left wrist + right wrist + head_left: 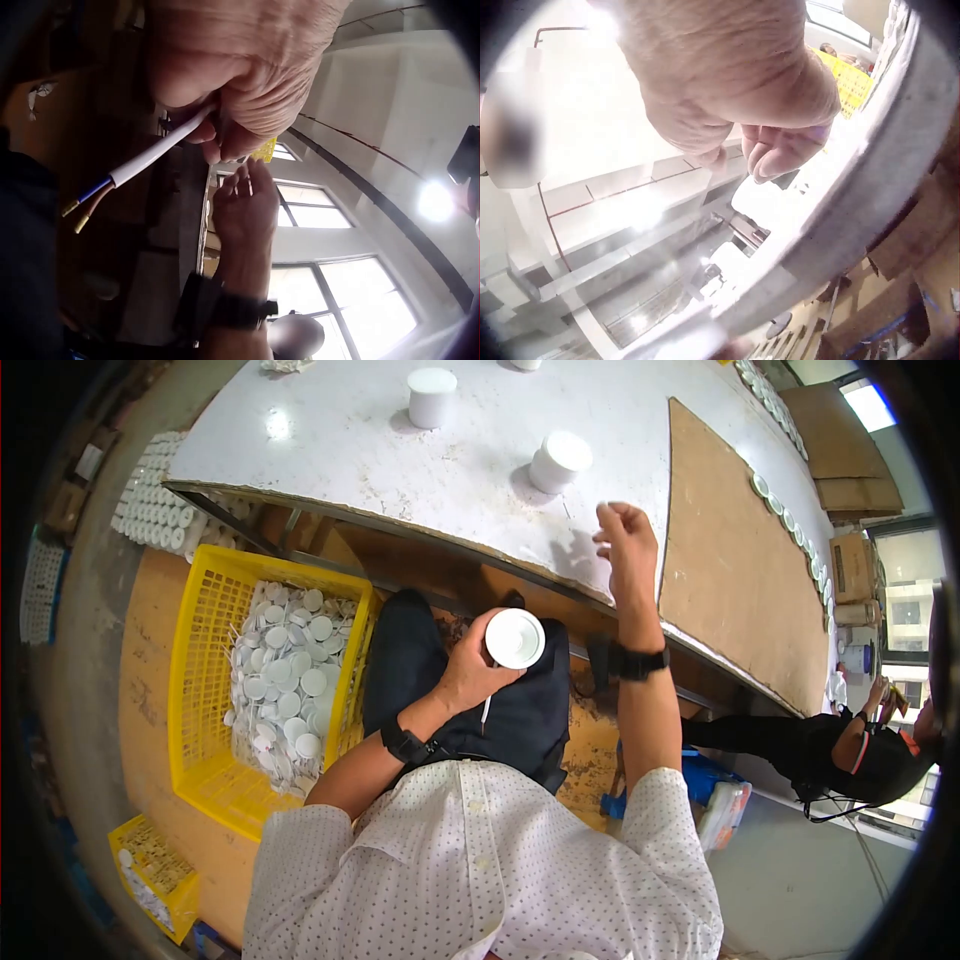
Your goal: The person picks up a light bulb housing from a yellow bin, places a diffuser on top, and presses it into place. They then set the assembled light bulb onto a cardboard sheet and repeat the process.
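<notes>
My left hand (474,668) grips a white round cup-like part (515,639) over my lap, its open rim facing up. In the left wrist view a white cable (146,159) comes out of the left hand (232,67), ending in a blue and a brown wire with metal tips. Raised over the table's front edge, my right hand (628,550) has loosely bent fingers and holds nothing visible. Beyond it on the table stand a white lidded-looking jar (560,461) and another white jar (432,398).
A yellow crate (186,690) with many white discs stands left of my legs. The white table (330,450) has a brown board (740,550) on its right part, with a row of white rings beyond. A person in black (850,755) is at the far right.
</notes>
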Action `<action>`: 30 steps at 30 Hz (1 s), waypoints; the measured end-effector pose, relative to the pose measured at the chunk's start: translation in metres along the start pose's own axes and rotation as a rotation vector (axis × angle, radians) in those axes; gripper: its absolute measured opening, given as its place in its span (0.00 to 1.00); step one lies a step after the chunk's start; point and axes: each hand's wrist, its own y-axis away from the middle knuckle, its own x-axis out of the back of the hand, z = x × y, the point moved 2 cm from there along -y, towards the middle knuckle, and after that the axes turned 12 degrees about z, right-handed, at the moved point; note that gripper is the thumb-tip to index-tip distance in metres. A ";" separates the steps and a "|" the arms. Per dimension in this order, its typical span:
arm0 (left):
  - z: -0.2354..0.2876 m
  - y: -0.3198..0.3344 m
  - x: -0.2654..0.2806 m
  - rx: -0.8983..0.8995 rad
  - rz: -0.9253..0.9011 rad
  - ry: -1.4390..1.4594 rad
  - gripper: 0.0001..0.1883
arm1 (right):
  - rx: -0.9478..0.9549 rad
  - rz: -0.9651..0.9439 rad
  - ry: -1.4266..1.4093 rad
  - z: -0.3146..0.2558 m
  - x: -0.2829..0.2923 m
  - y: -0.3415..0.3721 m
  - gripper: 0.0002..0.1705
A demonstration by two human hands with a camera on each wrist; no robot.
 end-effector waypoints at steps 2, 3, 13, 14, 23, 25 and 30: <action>0.004 0.003 0.006 0.015 0.014 0.002 0.36 | -0.079 0.027 -0.028 -0.014 -0.021 -0.019 0.21; 0.005 0.004 0.010 0.041 0.024 0.002 0.36 | -0.073 0.022 -0.030 -0.018 -0.028 -0.026 0.21; 0.005 0.007 0.026 -0.016 0.079 -0.064 0.34 | -0.170 -0.041 -0.037 -0.012 -0.045 -0.050 0.17; 0.004 0.007 0.025 -0.017 0.076 -0.060 0.34 | -0.178 -0.027 -0.074 -0.010 -0.042 -0.050 0.17; -0.004 0.008 0.022 0.010 0.037 -0.030 0.34 | -0.260 -0.049 -0.340 -0.010 -0.037 -0.048 0.10; -0.005 0.009 0.023 0.018 0.057 -0.042 0.33 | -0.262 -0.064 -0.340 -0.009 -0.036 -0.048 0.09; -0.004 0.010 0.024 -0.005 0.084 -0.032 0.33 | -0.271 -0.039 -0.379 -0.003 -0.022 -0.037 0.09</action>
